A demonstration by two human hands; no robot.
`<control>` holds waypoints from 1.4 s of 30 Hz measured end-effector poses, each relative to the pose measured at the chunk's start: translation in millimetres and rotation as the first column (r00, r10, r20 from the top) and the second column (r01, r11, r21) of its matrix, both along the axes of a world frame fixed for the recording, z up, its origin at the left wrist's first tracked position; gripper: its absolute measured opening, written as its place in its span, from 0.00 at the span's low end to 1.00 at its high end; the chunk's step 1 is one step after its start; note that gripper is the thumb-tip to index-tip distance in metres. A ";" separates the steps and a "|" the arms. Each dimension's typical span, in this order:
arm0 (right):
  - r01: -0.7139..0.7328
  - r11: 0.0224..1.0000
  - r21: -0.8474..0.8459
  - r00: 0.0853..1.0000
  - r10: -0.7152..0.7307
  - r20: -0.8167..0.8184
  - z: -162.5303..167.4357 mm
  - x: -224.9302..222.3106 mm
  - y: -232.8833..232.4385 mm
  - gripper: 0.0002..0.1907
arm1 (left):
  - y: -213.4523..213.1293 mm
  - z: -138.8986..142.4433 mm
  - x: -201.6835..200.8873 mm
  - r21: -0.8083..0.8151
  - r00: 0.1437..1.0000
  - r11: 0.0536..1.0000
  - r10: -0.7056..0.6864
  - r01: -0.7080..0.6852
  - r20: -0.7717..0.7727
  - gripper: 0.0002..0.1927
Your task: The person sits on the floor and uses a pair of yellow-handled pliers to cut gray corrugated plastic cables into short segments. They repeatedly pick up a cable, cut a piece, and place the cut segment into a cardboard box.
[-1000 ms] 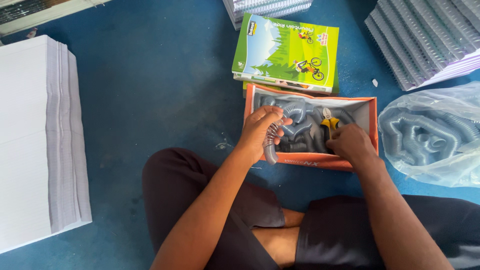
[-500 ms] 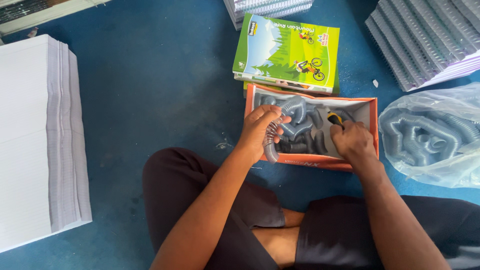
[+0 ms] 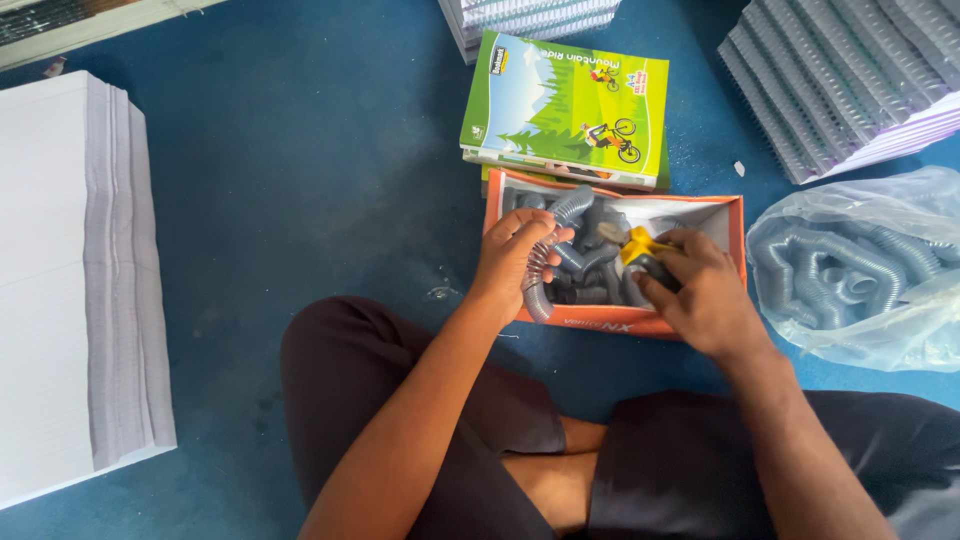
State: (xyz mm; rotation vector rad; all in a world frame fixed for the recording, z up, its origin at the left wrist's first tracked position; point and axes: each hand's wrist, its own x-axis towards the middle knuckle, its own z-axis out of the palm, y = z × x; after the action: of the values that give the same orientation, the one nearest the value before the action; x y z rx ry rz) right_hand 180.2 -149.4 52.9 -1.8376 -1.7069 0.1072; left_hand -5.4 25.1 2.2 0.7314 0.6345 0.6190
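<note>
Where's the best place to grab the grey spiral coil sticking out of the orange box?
Probably its free lower end. The grey spiral coil curves out over the near left edge of the orange box, clear of the tangled coils inside. Come from the near left side and pinch across its round body, as the left hand does higher up. The right hand holds a yellow tool.

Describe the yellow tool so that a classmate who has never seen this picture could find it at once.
Start at the orange box on the blue floor, just below the green notebook. It is full of grey spiral coils. At its right side, the right hand holds the yellow tool, the only yellow thing among the grey coils.
</note>
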 end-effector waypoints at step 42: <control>0.136 0.984 -0.115 0.991 -0.133 0.031 5.0 -31.6 11.0 0.16 | -12.0 14.0 -3.3 0.234 0.995 0.970 -0.055 0.072 -0.080 0.10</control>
State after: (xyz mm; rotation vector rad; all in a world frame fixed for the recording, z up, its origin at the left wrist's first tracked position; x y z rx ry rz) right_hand 148.6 -138.4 57.9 -2.0419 -1.6166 0.1336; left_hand -8.7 13.2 16.2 0.9978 0.6074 0.6172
